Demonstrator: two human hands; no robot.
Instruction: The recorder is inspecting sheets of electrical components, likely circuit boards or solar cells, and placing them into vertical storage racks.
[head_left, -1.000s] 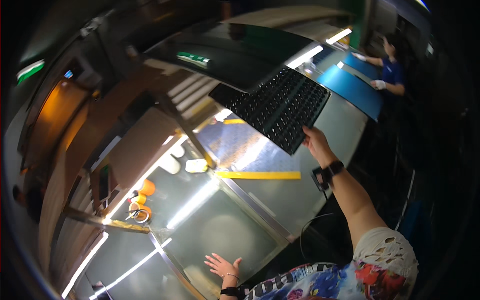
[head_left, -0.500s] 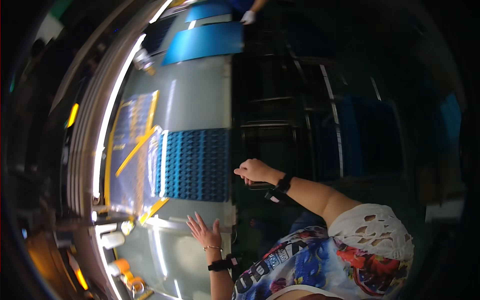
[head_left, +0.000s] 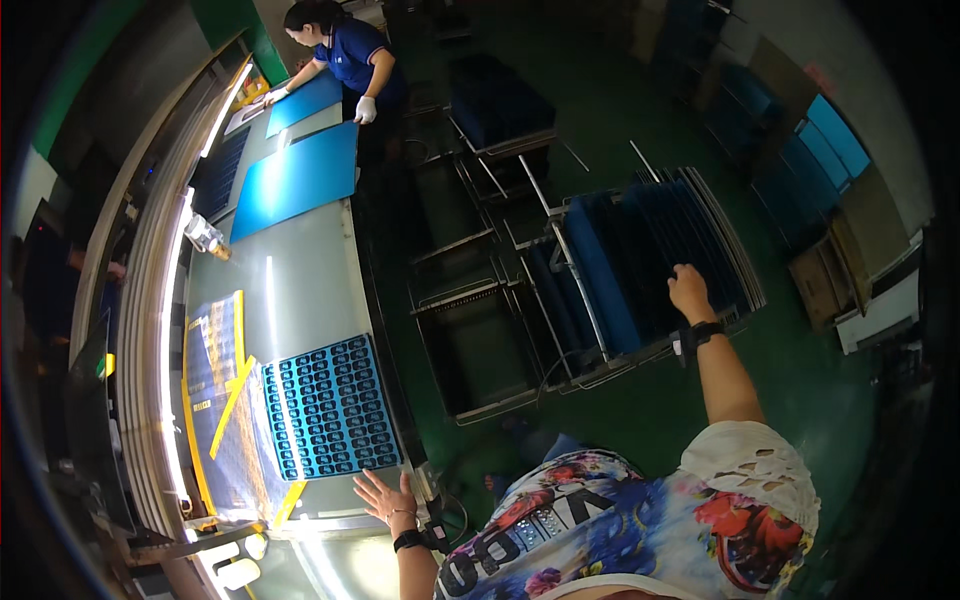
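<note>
My left hand is open with fingers spread, over the workbench at the near edge of a blue sheet printed with rows of dark rounded shapes. Whether the fingertips touch that sheet I cannot tell. On the right, my right hand reaches to the rack where several blue panels stand on edge. Its fingers are curled in at the dark panels' edges, and what they grip, if anything, is hidden. Both wrists wear black bands.
A co-worker in a dark blue shirt and white gloves bends over the bench's far end, beside plain blue sheets. Yellow-taped clear film lies left of the printed sheet. An empty-looking metal rack frame stands between bench and panels.
My view has turned to the right. My right hand has moved away from the bench, out to the racked panels. My left hand stays open near the printed sheet.
</note>
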